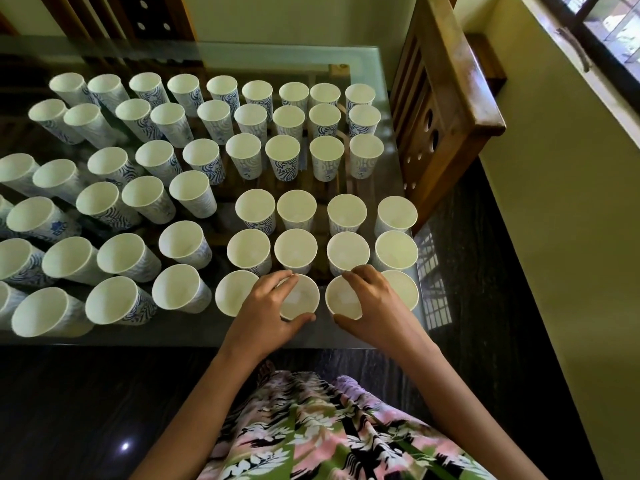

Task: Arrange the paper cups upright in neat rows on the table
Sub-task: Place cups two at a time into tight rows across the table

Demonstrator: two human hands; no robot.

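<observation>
Two of the paper cups [296,251] are in hand. The left cup [302,301] and the right cup [341,299] stand upright, side by side and just apart, in the nearest row by the front edge of the glass table [194,337]. The left hand [268,308] curls round its cup, fingers over the far rim and thumb at the near side. The right hand [377,304] grips the right cup in mirrored fashion. Holding each from the outside probably lets it be nudged into line with the columns behind without tipping its neighbours, which sit close on either flank. Behind them the right-hand block forms tidy columns, while the rows to the left look looser, with a gap near the middle, so the arranging seems nearly but not wholly done. A wooden chair [446,98] stands at the table's right end, a window [609,32] is beyond it, and a floral garment [311,427] fills the foreground.
</observation>
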